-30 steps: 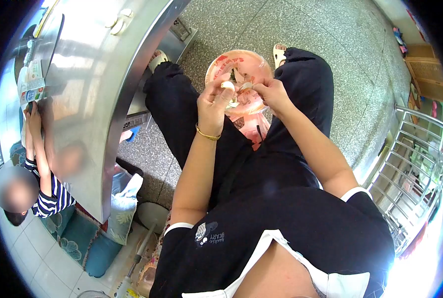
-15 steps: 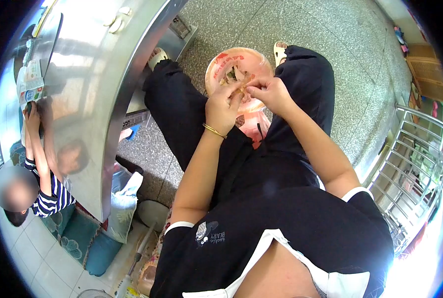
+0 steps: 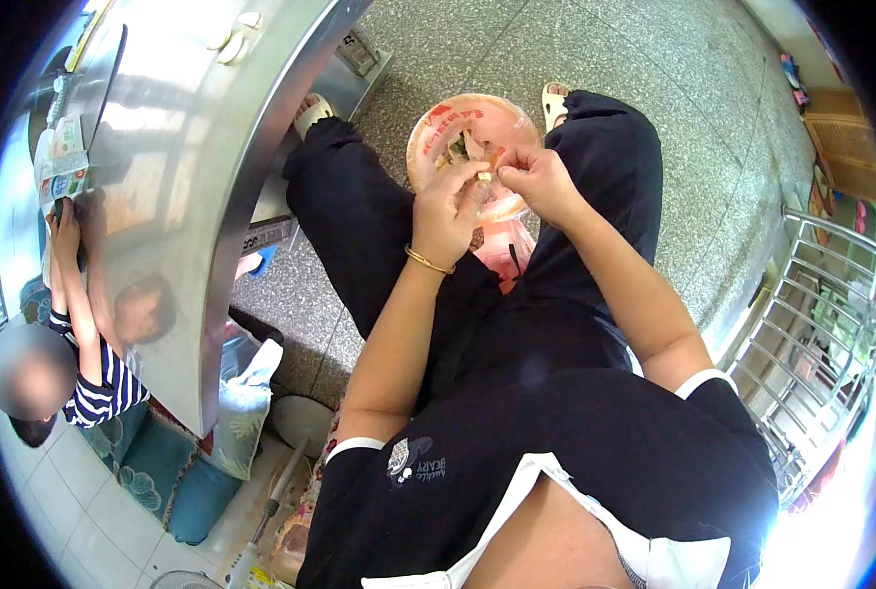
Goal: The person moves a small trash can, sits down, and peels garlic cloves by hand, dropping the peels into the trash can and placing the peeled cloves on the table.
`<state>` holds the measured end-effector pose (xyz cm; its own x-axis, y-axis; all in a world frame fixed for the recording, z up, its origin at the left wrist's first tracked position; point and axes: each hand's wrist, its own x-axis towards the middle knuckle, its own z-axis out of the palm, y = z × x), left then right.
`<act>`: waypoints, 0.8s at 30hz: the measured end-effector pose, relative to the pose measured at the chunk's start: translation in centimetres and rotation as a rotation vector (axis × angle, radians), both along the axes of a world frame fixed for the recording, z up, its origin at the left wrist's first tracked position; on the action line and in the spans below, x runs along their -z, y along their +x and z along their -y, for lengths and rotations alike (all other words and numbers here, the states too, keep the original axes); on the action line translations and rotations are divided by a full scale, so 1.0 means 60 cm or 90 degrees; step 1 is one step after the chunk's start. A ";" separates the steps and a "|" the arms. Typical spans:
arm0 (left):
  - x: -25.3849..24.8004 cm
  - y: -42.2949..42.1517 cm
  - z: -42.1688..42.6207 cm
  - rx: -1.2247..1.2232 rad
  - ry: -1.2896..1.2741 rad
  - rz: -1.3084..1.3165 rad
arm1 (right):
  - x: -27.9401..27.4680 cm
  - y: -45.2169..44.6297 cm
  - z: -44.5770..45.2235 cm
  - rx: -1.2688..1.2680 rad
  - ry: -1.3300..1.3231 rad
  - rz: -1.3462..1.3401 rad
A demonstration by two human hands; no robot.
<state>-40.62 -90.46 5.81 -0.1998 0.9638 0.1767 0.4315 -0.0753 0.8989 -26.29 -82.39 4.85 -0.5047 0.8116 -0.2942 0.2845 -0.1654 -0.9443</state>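
Observation:
Over a pink lined bin [image 3: 505, 113] between my knees, my two hands work close together. My left hand [image 3: 445, 211] is closed in a pinch, with a small pale yellowish piece [image 3: 484, 177] showing at its fingertips. My right hand [image 3: 541, 185] is closed beside it, thumb against the bent index finger. Whatever those fingers hold, if anything, is too small to make out. Inside the bin lie scraps [image 3: 469, 145], some whitish and some dark green, partly hidden by my hands.
A shiny metal-topped table [image 3: 188, 128] stands at my left, with small whitish pieces [image 3: 230, 47] on it. A person in a striped shirt [image 3: 109, 393] leans at its far side, hands near a printed packet [image 3: 62, 167]. A metal rack [image 3: 801, 344] stands at right.
My hands have drawn slightly apart at the fingertips, and the pale piece now shows in my left fingers. The bin stays put.

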 end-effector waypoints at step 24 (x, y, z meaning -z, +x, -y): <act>0.026 -0.012 0.008 -0.002 -0.192 0.228 | -0.033 0.015 -0.003 -0.167 0.033 0.033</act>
<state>-41.32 -90.92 4.27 -0.1994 0.9609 -0.1921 0.0896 0.2131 0.9729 -25.42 -82.19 6.85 -0.6851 0.6698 -0.2865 0.3596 -0.0311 -0.9326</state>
